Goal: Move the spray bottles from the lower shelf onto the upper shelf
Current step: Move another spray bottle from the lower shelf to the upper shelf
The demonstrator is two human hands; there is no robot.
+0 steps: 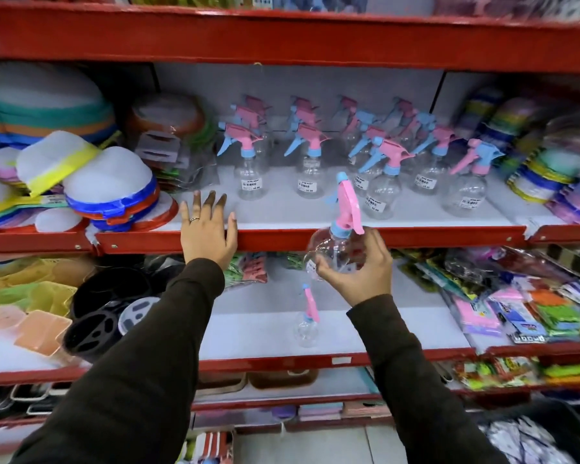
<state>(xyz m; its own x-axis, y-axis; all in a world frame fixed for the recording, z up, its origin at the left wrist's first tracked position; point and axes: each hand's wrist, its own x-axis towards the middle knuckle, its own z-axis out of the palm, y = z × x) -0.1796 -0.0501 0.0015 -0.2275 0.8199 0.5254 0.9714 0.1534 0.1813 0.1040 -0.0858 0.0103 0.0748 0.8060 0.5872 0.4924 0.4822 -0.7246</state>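
Spray bottle (335,252) gripped in right hand (362,269) fingers (327,271).

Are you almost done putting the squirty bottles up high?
Nearly. Many spray bottles already stand on the upper shelf. The right hand is lifting one bottle; the left hand rests on the shelf edge. One last bottle waits on the lower shelf.

Rear spray bottles (345,108) blurred, price labels (252,184) unreadable, right-side packets (549,306) smeared, maybe cloths, top shelf (282,31) goods cut off.
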